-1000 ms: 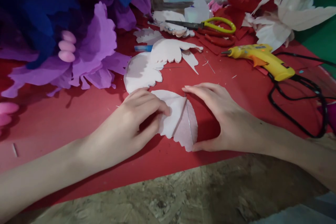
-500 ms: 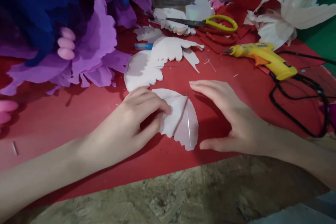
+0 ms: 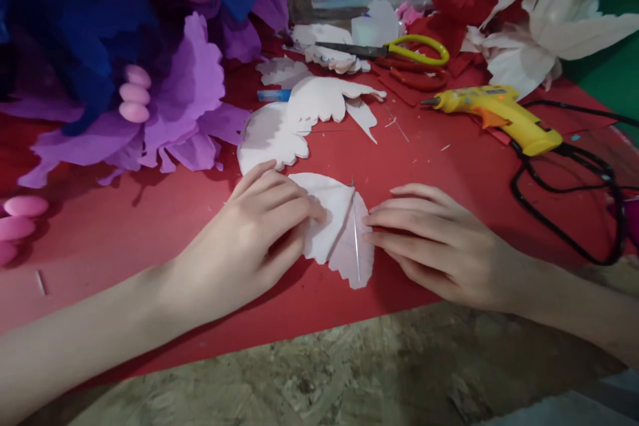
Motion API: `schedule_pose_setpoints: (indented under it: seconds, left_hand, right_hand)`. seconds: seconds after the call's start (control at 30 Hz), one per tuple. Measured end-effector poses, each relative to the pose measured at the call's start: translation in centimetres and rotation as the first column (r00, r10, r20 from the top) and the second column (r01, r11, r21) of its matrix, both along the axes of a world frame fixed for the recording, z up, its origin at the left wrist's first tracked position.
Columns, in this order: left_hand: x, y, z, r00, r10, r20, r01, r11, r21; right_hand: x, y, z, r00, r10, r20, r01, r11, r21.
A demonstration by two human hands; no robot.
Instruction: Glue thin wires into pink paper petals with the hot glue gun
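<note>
A white scallop-edged paper petal (image 3: 327, 210) lies on the red sheet in front of me, its left part folded over. A thin wire (image 3: 356, 239) runs down its single-layer right part. My left hand (image 3: 267, 223) has its fingers curled on the folded part, holding it; the thumb tip is partly hidden. From the right, my right hand (image 3: 439, 239) reaches with straight fingers to the petal's right edge, the fingertips at or touching it. Nothing is gripped in that hand. More white cut petals (image 3: 314, 98) lie just beyond.
A yellow glue gun (image 3: 499, 116) with a black cord (image 3: 519, 196) lies at the right. Yellow-handled scissors (image 3: 417, 50) rest at the back. Purple paper flowers (image 3: 184, 93) and pink oval pieces (image 3: 24, 206) are at the left. A chipboard surface (image 3: 299, 373) shows past the red sheet's front edge.
My right hand has come down and turned, its thumb tucking under, and its fingertips now reach the petal's right edge. My left hand stays on the fold. The view has shifted slightly.
</note>
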State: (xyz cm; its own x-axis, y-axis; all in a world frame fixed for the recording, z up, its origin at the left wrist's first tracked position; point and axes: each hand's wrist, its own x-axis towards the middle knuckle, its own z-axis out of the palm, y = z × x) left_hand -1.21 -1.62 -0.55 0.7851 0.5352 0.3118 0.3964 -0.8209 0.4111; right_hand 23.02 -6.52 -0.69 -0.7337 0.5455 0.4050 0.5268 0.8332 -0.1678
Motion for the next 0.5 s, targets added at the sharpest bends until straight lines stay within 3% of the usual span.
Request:
schedule_pose_setpoints:
  seconds: [0.2,0.37,0.5]
  left_hand:
    - [0.5,-0.2,0.1,0.999,0.025,-0.039,-0.016,0.974,0.228]
    - [1.0,0.0,0.8,0.969,-0.246,-0.008,0.243,0.951,0.192]
    - [1.4,0.0,1.6,0.974,-0.214,-0.067,0.224,0.950,0.219]
  right_hand:
    - [-0.2,0.1,0.1,1.000,-0.011,-0.025,0.011,1.000,0.015]
    - [-0.3,0.1,0.2,0.999,0.006,-0.034,-0.005,1.000,0.019]
    - [-0.3,0.2,0.3,0.998,0.025,-0.049,-0.023,0.999,0.026]
